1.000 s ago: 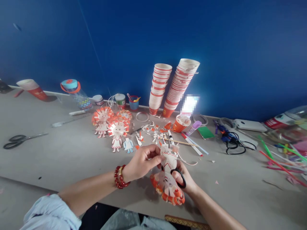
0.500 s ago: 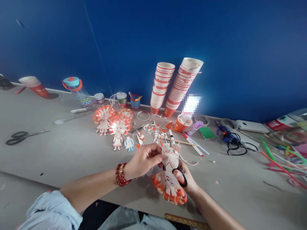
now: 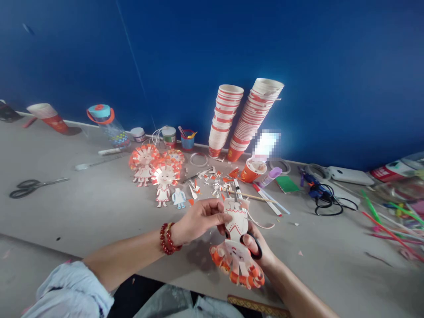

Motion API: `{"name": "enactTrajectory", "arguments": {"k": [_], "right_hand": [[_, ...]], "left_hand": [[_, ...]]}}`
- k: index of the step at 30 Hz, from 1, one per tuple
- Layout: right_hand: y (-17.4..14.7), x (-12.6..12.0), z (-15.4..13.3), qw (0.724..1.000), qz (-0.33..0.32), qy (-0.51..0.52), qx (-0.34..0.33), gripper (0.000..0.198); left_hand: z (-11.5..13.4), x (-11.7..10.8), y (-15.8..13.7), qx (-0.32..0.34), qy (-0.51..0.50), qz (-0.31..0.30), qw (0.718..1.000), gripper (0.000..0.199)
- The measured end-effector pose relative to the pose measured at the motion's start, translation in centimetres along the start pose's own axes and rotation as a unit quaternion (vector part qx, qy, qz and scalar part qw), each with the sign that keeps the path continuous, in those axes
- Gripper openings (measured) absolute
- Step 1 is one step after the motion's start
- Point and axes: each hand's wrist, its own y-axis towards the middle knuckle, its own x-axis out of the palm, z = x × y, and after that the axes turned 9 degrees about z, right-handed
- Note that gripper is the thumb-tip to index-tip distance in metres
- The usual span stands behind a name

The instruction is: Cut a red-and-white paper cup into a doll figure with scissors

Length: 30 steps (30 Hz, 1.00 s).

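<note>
Swung slightly toward the right forearm since half a second ago, the frilled orange head of the paper-cup doll (image 3: 237, 226) hangs nearest the wearer, and the black loop of the scissors (image 3: 259, 253) has shifted outward with it.

From the head camera, this doll lies in the two hands above the grey table (image 3: 139, 234), its dress and leg end facing away. The left hand (image 3: 200, 221) pinches its dress edge between thumb and fingers; the right hand (image 3: 261, 245) is closed around the scissors, thumb in the loop, its other fingers mostly hidden. The blade tip shows at the doll's leg end.

Just beyond the doll, paper scraps (image 3: 217, 190) and a wooden stick (image 3: 256, 197) crowd the table; farther behind it lean a shorter paper-cup stack (image 3: 221, 119) and a taller paper-cup stack (image 3: 253, 117). Left of it lie a fringed paper doll (image 3: 164, 178) and a blue-edged dress cutout (image 3: 179, 198), with spare scissors (image 3: 39, 185) well apart. Right of it are a green card (image 3: 286, 184) and a blue glue gun (image 3: 314, 186).

Against the earlier frame, the left hand's pinch is unchanged.
</note>
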Motion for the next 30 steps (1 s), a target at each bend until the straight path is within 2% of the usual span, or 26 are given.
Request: {"name": "enactTrajectory", "arguments": {"k": [7, 10, 17, 22, 26, 30], "right_hand": [[0.27, 0.07, -0.18, 0.993, -0.107, 0.055, -0.007, 0.051], [0.33, 0.14, -0.24, 0.99, -0.126, 0.063, -0.005, 0.051], [-0.01, 0.07, -0.15, 0.995, -0.073, 0.06, -0.012, 0.047], [-0.03, 0.04, -0.03, 0.996, -0.075, 0.038, -0.02, 0.048], [0.02, 0.0, 0.03, 0.998, -0.049, 0.01, -0.041, 0.05], [0.14, -0.05, 0.25, 0.997, -0.06, -0.002, -0.054, 0.05]], "left_hand": [[-0.07, 0.27, 0.01, -0.025, -0.063, -0.017, 0.998, 0.022], [-0.08, 0.35, 0.0, -0.024, -0.071, -0.018, 0.997, 0.021], [-0.07, 0.41, -0.06, -0.013, -0.061, -0.013, 0.998, 0.019], [-0.08, 0.28, -0.06, -0.02, -0.049, -0.02, 0.998, 0.019], [0.02, 0.27, 0.04, -0.025, -0.05, -0.022, 0.998, 0.022], [0.0, 0.26, 0.07, -0.022, -0.053, -0.021, 0.998, 0.022]]}}
